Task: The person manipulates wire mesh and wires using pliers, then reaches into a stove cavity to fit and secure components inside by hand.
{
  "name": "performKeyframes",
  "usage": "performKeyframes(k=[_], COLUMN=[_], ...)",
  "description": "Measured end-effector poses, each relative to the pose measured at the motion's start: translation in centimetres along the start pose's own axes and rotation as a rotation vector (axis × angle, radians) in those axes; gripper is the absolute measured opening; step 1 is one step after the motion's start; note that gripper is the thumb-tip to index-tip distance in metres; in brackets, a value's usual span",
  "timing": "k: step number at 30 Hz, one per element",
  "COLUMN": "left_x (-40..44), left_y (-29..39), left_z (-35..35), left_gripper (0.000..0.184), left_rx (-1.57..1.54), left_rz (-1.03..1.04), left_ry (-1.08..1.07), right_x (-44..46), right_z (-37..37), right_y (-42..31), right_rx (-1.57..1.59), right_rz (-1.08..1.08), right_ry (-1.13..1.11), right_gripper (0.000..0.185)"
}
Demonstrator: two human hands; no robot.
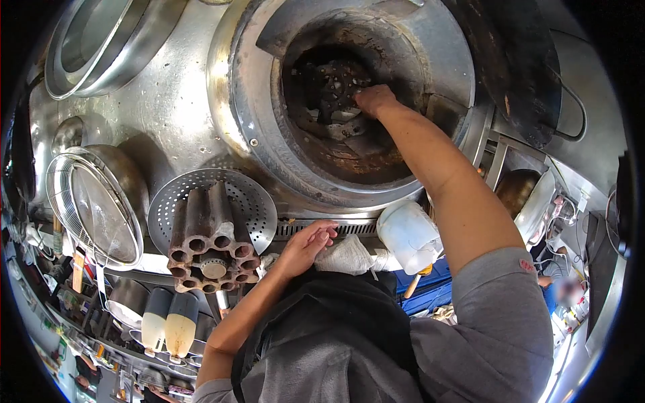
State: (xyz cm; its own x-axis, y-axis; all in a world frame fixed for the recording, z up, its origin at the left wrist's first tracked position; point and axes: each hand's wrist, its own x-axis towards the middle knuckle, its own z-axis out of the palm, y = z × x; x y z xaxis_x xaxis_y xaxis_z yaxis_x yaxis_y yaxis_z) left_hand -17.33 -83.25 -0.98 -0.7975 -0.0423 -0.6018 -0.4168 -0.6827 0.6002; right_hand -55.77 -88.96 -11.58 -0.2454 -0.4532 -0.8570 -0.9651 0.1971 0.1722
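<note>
My right arm reaches into the deep, sooty well of a wok burner. My right hand is closed low in the well, beside a dark, pitted piece at the bottom. Its fingertips are hidden, so what they grip cannot be made out. My left hand is at the stove's front edge, fingers loosely bent and nothing in it, near a white cloth. To its left, a rusty cluster of metal burner tubes rests on a round perforated ladle.
A wire strainer lies over a metal bowl at left. Large steel basins stand at the upper left. A white plastic container is at the front edge. A dark wok leans at the upper right. Squeeze bottles hang below left.
</note>
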Motion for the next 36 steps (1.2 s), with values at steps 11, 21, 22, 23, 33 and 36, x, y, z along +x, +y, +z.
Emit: performKeyframes(k=[11, 21, 22, 23, 33, 36], left_x=[-0.1, -0.1, 0.0, 0.0, 0.0, 0.1], left_y=[0.2, 0.4, 0.4, 0.5, 0.6, 0.7], left_z=[0.0, -0.1, -0.1, -0.1, -0.1, 0.0], left_gripper=[0.032, 0.032, 0.032, 0.032, 0.032, 0.032], left_rx=[0.013, 0.019, 0.033, 0.032, 0.038, 0.037], left_rz=[-0.03, -0.016, -0.02, -0.021, -0.01, -0.006], left_ry=[0.0, -0.011, -0.018, -0.018, -0.021, -0.023], right_x=[-0.4, -0.3, -0.4, -0.2, 2.2, 0.6], right_z=[-0.1, -0.2, -0.4, -0.1, 2.1, 0.6], right_y=[0.0, -0.2, -0.1, -0.1, -0.2, -1.2], right_rx=[-0.061, -0.075, -0.077, -0.078, 0.09, 0.034], right_rz=[0.011, 0.015, 0.002, -0.011, 0.077, 0.029], right_ry=[-0.038, -0.074, -0.066, -0.06, 0.004, 0.01], right_gripper=[0.039, 0.035, 0.035, 0.035, 0.034, 0.03])
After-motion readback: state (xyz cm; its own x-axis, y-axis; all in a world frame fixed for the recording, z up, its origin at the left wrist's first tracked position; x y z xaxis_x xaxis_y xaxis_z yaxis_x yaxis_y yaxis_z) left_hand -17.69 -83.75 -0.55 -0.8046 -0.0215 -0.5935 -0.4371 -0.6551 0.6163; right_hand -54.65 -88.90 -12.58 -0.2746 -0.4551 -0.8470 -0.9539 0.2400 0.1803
